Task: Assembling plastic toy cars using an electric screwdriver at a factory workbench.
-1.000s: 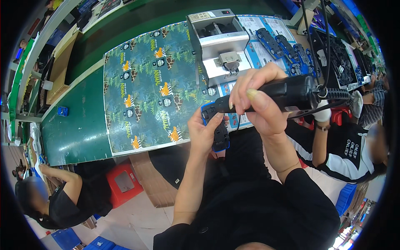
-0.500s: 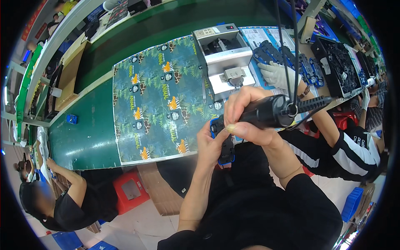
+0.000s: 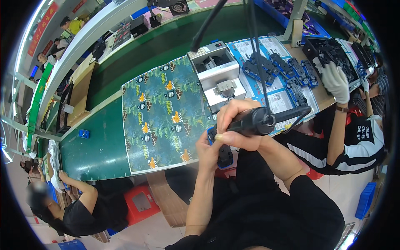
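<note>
My left hand [image 3: 207, 153] grips a blue-and-black toy car [image 3: 225, 157] at the table's front edge, its black underside facing up. My right hand [image 3: 252, 142] wraps around a black electric screwdriver [image 3: 257, 121] that hangs from cables. The screwdriver lies tilted, its front end over the upper part of the car; its tip is hidden behind my fingers. Just beyond my hands stands a silver box-shaped machine [image 3: 216, 77] with an open top.
Several toy cars [image 3: 296, 91] lie upside down on printed sheets at right. Beside them, a co-worker's gloved hand [image 3: 336, 83] is by a black bin [image 3: 318, 62] of dark parts. A patterned mat [image 3: 166, 121] covers the green table [image 3: 98, 148], where a small blue piece [image 3: 84, 133] lies.
The co-worker's gloved hand has moved right, from the toy cars to the black bin. The view has shifted slightly. My hands keep the same hold on car and screwdriver.
</note>
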A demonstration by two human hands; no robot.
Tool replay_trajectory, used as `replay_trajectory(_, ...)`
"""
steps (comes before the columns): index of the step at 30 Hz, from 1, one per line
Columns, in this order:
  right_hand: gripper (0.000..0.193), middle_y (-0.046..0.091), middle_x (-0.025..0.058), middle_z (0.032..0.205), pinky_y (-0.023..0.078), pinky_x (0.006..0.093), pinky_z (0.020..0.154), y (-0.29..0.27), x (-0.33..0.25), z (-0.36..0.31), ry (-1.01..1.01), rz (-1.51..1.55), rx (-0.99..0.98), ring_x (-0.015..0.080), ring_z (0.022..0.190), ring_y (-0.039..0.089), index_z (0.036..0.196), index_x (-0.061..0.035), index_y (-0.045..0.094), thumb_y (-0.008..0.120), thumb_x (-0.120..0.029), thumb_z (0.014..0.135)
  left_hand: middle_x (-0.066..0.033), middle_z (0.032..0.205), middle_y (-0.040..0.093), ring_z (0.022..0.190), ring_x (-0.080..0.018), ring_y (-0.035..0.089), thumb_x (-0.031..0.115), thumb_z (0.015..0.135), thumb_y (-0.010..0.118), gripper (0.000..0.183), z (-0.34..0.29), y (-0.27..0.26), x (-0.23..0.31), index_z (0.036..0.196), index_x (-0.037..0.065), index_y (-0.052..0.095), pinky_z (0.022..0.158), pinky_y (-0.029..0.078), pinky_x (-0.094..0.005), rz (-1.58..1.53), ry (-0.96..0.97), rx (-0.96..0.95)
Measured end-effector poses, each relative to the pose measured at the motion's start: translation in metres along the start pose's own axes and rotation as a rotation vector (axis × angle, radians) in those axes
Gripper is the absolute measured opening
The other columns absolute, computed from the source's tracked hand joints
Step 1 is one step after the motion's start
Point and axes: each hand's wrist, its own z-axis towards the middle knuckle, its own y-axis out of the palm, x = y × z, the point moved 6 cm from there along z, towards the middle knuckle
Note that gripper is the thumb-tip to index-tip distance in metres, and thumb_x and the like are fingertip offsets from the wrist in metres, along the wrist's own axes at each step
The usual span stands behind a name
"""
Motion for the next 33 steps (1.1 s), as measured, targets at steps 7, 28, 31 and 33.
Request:
replay_trajectory(7,0.013,0.059,0.0071,0.063,0.051,0.0287,0.056,-0.05,-0.037,0.042,-0.239,0.292,0.278,0.0138,0.053,0.058,0.084,-0.0017,0.055,0.068,-0.002,0.087,-0.0138,0.119,0.063,0.11,-0.0293,0.062,0.007,0.091,0.063,0.031,0.008,-0.032,0.015,0.121,0.011,0.057,0.096,0.051,-0.0558,-0.909,-0.182,0.087)
replay_trajectory(28,0.011,0.059,0.0042,0.063,0.046,0.0226,0.051,-0.045,-0.017,0.052,-0.182,-0.23,0.252,0.0093,0.05,0.055,0.084,-0.0019,0.058,0.069,0.0,0.085,-0.0137,0.116,0.063,0.094,-0.0269,0.067,-0.01,0.078,0.063,0.056,0.015,-0.021,0.002,0.131,0.0,0.048,0.078,0.059,-0.0423,-0.452,-0.008,0.069)
replay_trajectory(31,0.015,0.059,0.0015,0.061,0.042,0.0196,0.047,-0.047,0.003,0.061,-0.124,-0.248,0.238,0.0074,0.049,0.056,0.081,-0.003,0.06,0.075,-0.004,0.082,-0.0138,0.115,0.063,0.094,-0.0268,0.067,-0.012,0.077,0.064,0.057,0.014,-0.02,0.003,0.131,0.002,0.048,0.081,0.059,-0.0452,-0.447,-0.041,0.106)
replay_trajectory(33,0.016,0.059,0.0009,0.059,0.041,0.0198,0.046,-0.049,0.005,0.071,-0.093,-0.35,0.207,0.0071,0.047,0.055,0.077,-0.0026,0.064,0.078,-0.009,0.082,-0.0134,0.115,0.063,0.095,-0.0267,0.067,-0.013,0.077,0.064,0.057,0.017,-0.017,0.005,0.13,0.004,0.049,0.084,0.059,-0.0484,-0.454,-0.042,0.125)
